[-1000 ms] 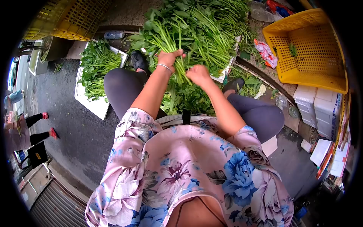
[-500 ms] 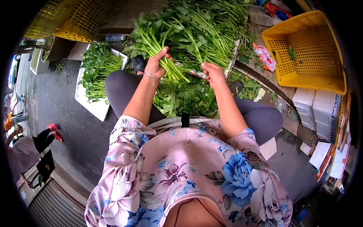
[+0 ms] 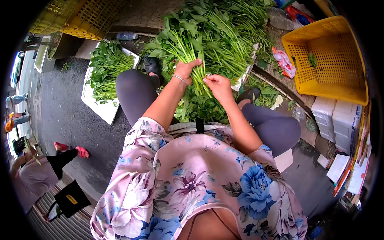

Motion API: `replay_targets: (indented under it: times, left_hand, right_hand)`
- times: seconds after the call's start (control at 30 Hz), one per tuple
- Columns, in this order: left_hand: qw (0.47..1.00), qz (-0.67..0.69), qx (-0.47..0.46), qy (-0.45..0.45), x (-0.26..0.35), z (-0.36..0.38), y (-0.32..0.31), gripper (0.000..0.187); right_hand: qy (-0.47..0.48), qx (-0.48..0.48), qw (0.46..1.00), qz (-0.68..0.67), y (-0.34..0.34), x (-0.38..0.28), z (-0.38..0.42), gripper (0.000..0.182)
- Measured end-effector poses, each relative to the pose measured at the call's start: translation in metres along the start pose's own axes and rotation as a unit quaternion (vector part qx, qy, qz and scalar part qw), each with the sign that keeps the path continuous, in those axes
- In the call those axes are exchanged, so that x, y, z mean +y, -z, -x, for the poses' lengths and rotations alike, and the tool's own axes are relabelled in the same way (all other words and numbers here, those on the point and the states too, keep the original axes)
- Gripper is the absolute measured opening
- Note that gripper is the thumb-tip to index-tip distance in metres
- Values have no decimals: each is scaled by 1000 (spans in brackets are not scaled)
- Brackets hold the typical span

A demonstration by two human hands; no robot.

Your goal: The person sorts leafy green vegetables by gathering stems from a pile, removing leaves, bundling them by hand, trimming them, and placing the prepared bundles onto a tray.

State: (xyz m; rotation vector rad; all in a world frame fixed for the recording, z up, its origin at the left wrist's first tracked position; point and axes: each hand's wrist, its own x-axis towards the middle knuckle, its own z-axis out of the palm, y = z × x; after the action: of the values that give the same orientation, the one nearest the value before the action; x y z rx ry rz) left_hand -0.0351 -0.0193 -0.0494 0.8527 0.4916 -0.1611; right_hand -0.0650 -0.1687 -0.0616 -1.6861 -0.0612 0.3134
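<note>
My left hand (image 3: pixel 185 71) is wrapped round a bunch of water spinach (image 3: pixel 185 51), its leaves pointing away from me and its cut stems towards me. Close beside it, my right hand (image 3: pixel 218 85) pinches a stem against the lower right side of the bunch. Just beyond both hands lies a large heap of water spinach (image 3: pixel 230 34), stems angled to the right. Loose leaves (image 3: pixel 200 107) cover the ground between my legs, below the hands.
To the left, more greens (image 3: pixel 107 66) lie on a white foam board (image 3: pixel 100 109). A yellow crate (image 3: pixel 330 80) stands at right, above white foam boxes (image 3: pixel 345 124). Other yellow crates (image 3: pixel 96 18) are at upper left. A person (image 3: pixel 38 176) walks on the left.
My left hand has brought the bunch right and down, nearer my right hand. The right hand has moved slightly left and down, with its stem now against the bunch. The passer-by has moved.
</note>
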Motion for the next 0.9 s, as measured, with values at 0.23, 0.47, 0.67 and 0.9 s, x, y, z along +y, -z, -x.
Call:
replay_targets:
  times: [0.23, 0.47, 0.67, 0.9]
  left_hand:
    - [999, 22, -13, 23, 1, 3, 8, 15]
    - [1000, -5, 9, 6, -1, 1, 15, 19]
    - [998, 1, -60, 30, -1, 3, 19, 12]
    - [997, -37, 39, -55, -10, 2, 29, 15]
  right_hand:
    - [-6, 58, 984, 168, -8, -26, -4, 15]
    - [23, -72, 934, 349, -6, -37, -9, 14]
    - [-239, -102, 963, -69, -1, -42, -54, 26]
    - [-88, 38, 989, 115, -33, -10, -53, 23]
